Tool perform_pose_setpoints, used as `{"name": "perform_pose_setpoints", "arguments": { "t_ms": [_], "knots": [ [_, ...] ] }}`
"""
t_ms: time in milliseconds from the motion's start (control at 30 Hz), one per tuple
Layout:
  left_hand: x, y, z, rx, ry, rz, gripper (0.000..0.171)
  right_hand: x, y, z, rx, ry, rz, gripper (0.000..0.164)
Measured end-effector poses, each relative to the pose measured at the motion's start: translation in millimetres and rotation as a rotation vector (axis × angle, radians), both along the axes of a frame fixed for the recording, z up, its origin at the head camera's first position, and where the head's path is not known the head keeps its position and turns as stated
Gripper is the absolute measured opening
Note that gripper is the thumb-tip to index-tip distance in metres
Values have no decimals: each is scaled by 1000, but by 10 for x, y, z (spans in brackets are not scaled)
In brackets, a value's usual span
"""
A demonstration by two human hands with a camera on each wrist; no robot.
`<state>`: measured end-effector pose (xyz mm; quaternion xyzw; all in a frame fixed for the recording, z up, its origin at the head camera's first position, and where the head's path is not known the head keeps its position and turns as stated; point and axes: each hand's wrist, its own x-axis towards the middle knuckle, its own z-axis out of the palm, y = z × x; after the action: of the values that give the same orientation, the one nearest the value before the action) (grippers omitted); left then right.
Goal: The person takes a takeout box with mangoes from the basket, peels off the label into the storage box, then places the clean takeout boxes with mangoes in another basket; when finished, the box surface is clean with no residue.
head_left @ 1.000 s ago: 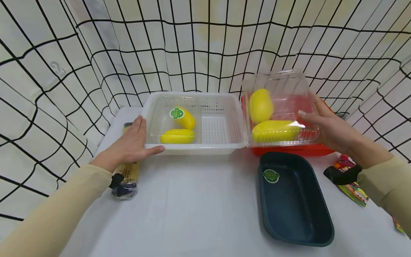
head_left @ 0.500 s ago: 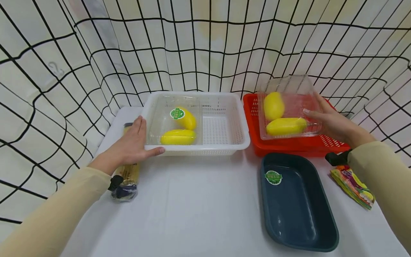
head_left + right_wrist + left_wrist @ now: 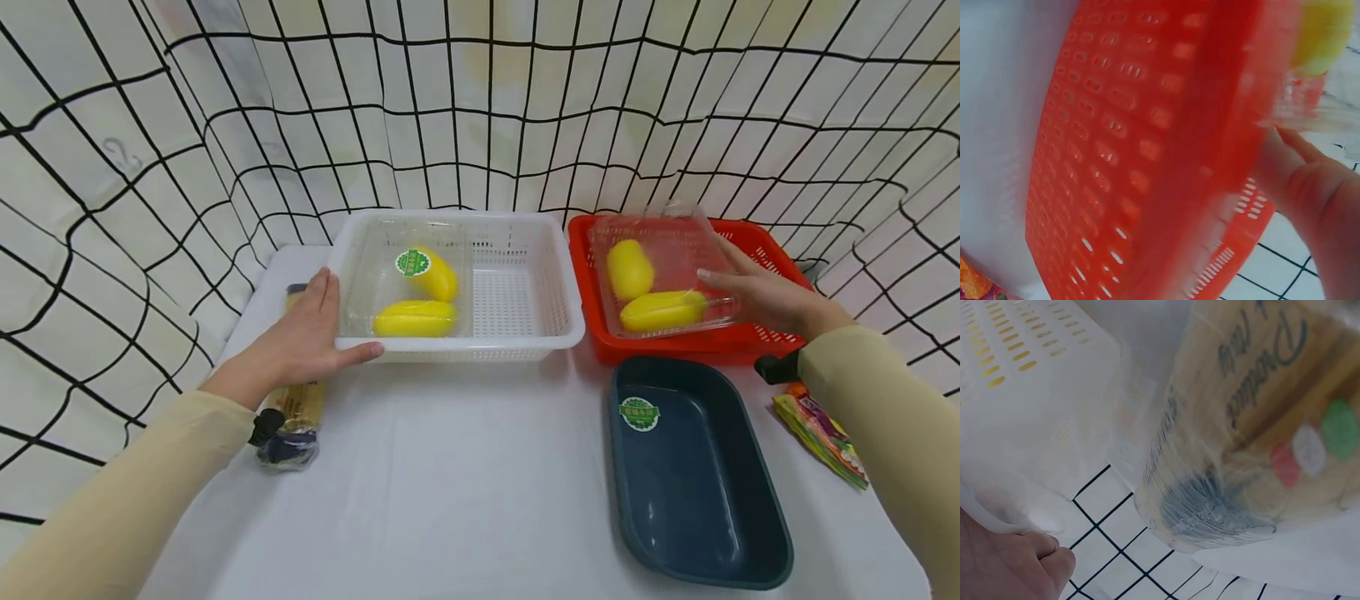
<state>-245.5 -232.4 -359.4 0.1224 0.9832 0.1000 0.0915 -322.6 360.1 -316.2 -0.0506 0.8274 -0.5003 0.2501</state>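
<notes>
My right hand (image 3: 761,287) grips the right side of a clear plastic box (image 3: 675,250), thumb on the near side. Two smooth yellow fruits (image 3: 663,310) lie inside it. The box overlaps the inside of the red basket (image 3: 697,348) and tilts a little. My left hand (image 3: 300,337) rests on the left end of the white basket (image 3: 510,342), its thumb along the front rim and its fingers along the side. A second clear box (image 3: 375,275) with two yellow fruits (image 3: 415,319) sits in that basket's left half; a green sticker shows over one fruit.
A dark blue-green tub (image 3: 682,483) with a green sticker stands in front of the red basket. Beneath my left forearm lies a long clear-wrapped packet (image 3: 300,408). Colourful packets (image 3: 821,433) lie by my right sleeve. Black wire mesh (image 3: 487,108) encloses the back and sides.
My right hand has lowered the clear box with its fruits into the red basket's outline, after shifting it right and then slightly back left. The left hand keeps its place on the white basket.
</notes>
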Motion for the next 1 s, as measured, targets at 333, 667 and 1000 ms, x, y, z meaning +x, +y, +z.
{"name": "perform_pose_setpoints", "arguments": {
  "t_ms": [333, 667, 1000],
  "knots": [
    [-3, 7, 24, -5, 17, -5, 128, -86, 94, -107, 37, -149, 73, 85],
    [-4, 4, 20, -8, 14, -2, 128, -110, -36, -213, 119, -189, 96, 93],
    [-5, -5, 6, -7, 18, -2, 128, -112, -122, -296, 135, -204, 72, 94]
  ]
}}
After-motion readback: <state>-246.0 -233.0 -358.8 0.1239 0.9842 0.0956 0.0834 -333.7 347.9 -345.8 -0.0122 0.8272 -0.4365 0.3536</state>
